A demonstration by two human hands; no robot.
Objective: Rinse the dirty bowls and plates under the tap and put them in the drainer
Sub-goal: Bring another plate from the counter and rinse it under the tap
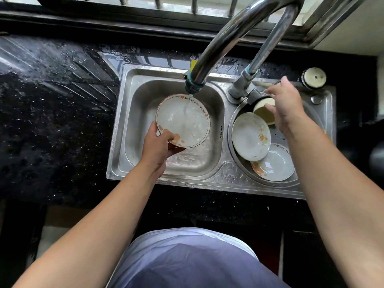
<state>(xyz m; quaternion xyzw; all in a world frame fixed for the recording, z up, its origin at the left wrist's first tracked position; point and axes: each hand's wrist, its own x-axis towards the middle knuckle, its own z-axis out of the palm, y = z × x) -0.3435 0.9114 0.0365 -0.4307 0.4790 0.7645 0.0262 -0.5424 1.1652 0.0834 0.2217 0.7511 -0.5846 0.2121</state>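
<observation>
My left hand [158, 146] is gripping the plate [185, 119] by its near rim under the tap [218, 44], over the left basin [135, 104]; my right hand's [287, 110] grip I cannot tell.

Right hand [287, 107] hides part of the bowl [262, 111].

Creased pale blue-grey top [193, 258]; both forearms [99, 231] bare.

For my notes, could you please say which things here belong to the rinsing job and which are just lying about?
Job: plate in left hand, tap, right hand at tap, flowered plate, lettered plate and yellowish bowl in round basin.
Lying about: round white cap, yellow item behind tap.
</observation>
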